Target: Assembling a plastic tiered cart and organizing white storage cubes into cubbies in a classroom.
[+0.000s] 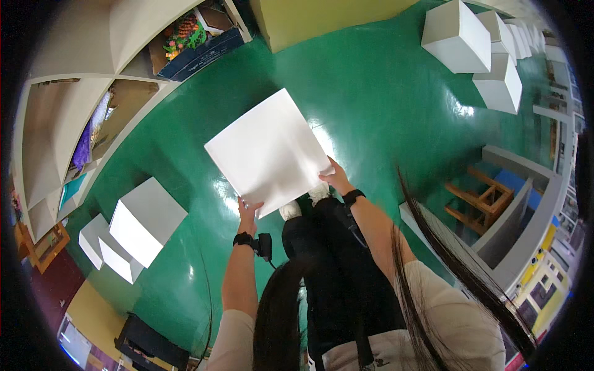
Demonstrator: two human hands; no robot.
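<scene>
Both my hands hold a large white box or block (pixel 271 150) by its two near corners, in front of my feet and above the green floor. My left hand (pixel 249 214) grips the near left corner, with the thumb on the top face. At the near right corner, my right hand (pixel 337 176) has its thumb over the edge. The block's top is smooth and plain; its underside is hidden. Each wrist wears a black band, and a small black device sits at the left one.
Several white blocks (pixel 148 222) stand on the green floor (pixel 371 102) at left, more white blocks (pixel 457 39) at upper right. Pale shelving (pixel 116 76) curves along the upper left, holding a dark carton (pixel 202 55). A wooden stool (pixel 485 199) lies within grey partitions (pixel 506 232) at right.
</scene>
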